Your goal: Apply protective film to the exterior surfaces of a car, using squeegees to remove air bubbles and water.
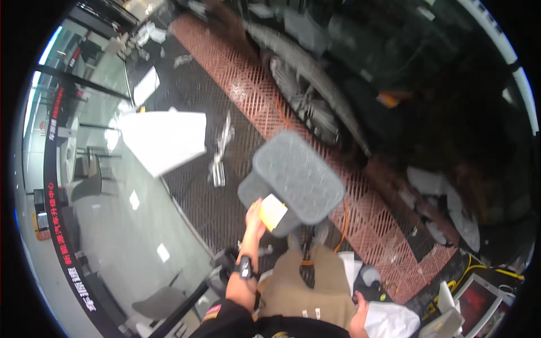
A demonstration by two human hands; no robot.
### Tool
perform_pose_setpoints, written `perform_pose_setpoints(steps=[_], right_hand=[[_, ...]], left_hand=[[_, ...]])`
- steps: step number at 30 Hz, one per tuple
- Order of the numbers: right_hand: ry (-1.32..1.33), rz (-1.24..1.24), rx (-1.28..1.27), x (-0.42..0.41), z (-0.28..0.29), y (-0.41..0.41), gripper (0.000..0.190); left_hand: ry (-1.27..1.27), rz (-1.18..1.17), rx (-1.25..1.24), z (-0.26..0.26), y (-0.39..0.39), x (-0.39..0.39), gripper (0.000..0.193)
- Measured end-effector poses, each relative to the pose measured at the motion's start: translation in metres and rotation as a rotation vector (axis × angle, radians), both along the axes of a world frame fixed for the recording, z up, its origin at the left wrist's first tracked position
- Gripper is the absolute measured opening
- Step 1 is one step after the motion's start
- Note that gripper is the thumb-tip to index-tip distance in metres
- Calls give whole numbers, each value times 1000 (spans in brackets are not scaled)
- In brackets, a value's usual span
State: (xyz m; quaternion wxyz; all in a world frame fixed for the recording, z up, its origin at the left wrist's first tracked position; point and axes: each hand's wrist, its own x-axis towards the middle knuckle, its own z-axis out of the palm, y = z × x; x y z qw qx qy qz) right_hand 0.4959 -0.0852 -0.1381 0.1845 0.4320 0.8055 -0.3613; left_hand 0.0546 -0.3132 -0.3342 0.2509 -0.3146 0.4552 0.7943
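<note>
My left hand (255, 217), with a dark watch on the wrist, grips a small yellow-and-white item (273, 211), perhaps a card or a pad. It is held over a grey two-step stool (300, 177) with rounded treads. At the lower right, my right hand (359, 312) hangs beside my thigh, next to a white plastic bag or cloth (391, 320). Whether its fingers hold anything is not clear.
A dark car's wheel (304, 99) stands beyond the red grating (363, 203). White sheet material (169, 137) and clear plastic scraps (219, 156) lie on the dark floor grid. Glass panels line the left. An orange cord (345, 226) runs past the stool; a monitor (479, 302) is lower right.
</note>
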Motion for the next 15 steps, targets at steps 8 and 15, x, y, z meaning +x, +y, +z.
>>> perform_pose_setpoints(steps=[8,15], right_hand=[[-278,420,-33,-18,-45,53,47],[-70,491,-58,-141,-12,76,48]], left_hand=[[169,273,-254,79,-152,32,20],[118,303,-358,168,-227,5,36]])
